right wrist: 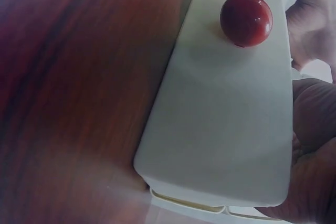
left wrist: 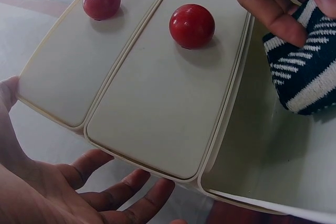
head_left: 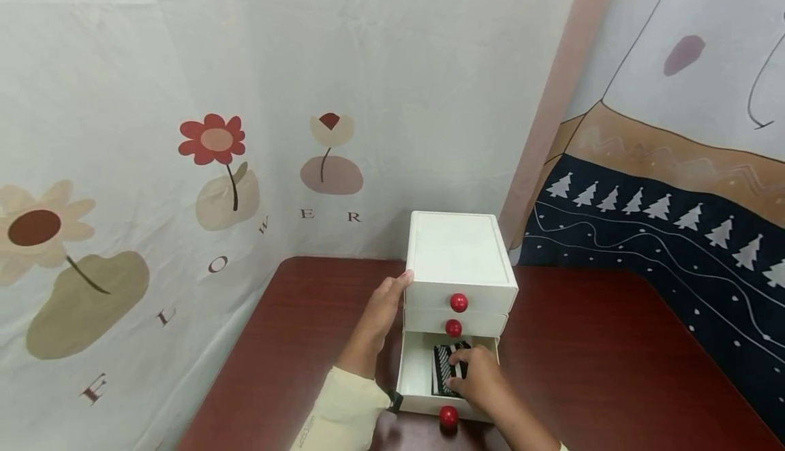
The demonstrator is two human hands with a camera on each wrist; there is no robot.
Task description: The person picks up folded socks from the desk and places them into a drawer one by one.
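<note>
My right hand (head_left: pixel 475 377) reaches into the open bottom drawer (head_left: pixel 417 376), fingers curled on the striped sock bundle (left wrist: pixel 307 72): soft, light, best pinched across its rolled bulk. My left hand (head_left: pixel 381 311), fingers straight, braces the white drawer cabinet (head_left: pixel 456 253) at the table's (head_left: pixel 601 369) far edge.

We see a dark red-brown wooden table (head_left: pixel 613 369) filling the lower part of the head view. At about ten o'clock hangs a pale cloth backdrop (head_left: pixel 184 63) printed with a red flower (head_left: pixel 212 140), a cream flower (head_left: pixel 330 129) at about eleven o'clock, and a larger beige flower (head_left: pixel 37 227) at nine o'clock, with scattered brown letters below them. At two to three o'clock hangs a second cloth (head_left: pixel 674 165), its navy band showing white fir trees (head_left: pixel 656 207).
</note>
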